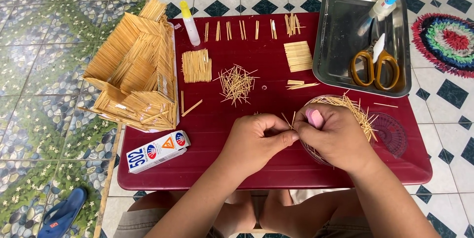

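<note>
I see orange-handled scissors (374, 66) and a glue bottle (390, 0) lying in the steel tray (340, 45). My left hand (254, 139) and right hand (335, 134) both pinch thin pale toothpicks (289, 119).

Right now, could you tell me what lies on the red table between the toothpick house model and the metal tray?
In the head view, between the toothpick house and the metal tray lie a flat toothpick panel, a loose pile and a neat stack.

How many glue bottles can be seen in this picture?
2. One glue bottle with a yellow cap lies on the red table beside the toothpick house. One with a blue cap leans in the metal tray.
</note>
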